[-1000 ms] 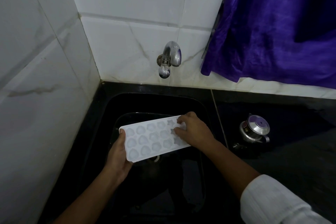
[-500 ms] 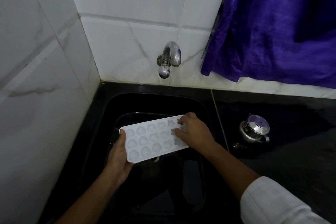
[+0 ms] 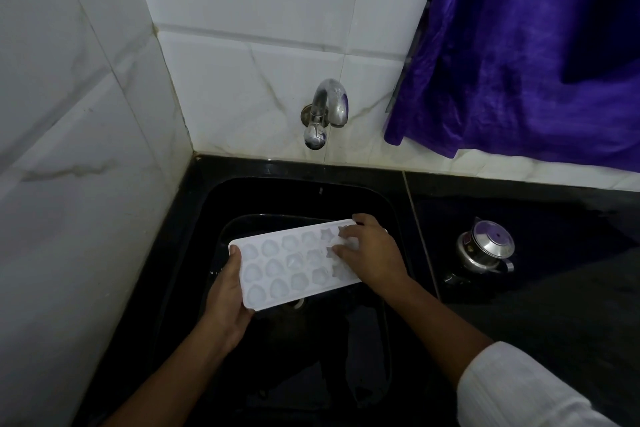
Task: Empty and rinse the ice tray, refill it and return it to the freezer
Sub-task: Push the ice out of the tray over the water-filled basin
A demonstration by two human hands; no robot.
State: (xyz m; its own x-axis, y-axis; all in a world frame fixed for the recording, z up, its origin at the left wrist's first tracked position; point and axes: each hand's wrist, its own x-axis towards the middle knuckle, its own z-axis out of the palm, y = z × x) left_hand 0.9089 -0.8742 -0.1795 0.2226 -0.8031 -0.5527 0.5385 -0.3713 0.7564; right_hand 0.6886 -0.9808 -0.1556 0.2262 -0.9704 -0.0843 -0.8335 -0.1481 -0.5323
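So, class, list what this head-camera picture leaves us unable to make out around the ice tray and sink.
Head view: the right end of the ice tray, covered by the right hand.
Head view: the drain of the sink, mostly under the tray.
Head view: ice or water in the cells, too dim to tell.
Head view: the inside of the pot, under its lid.

No legible text, label, brand, number or sign anywhere in view. Small dark patch on side of steel pot (image 3: pixel 485 251) on worktop (image 3: pixel 561 315): possibly sticker, too small and blurred to read.
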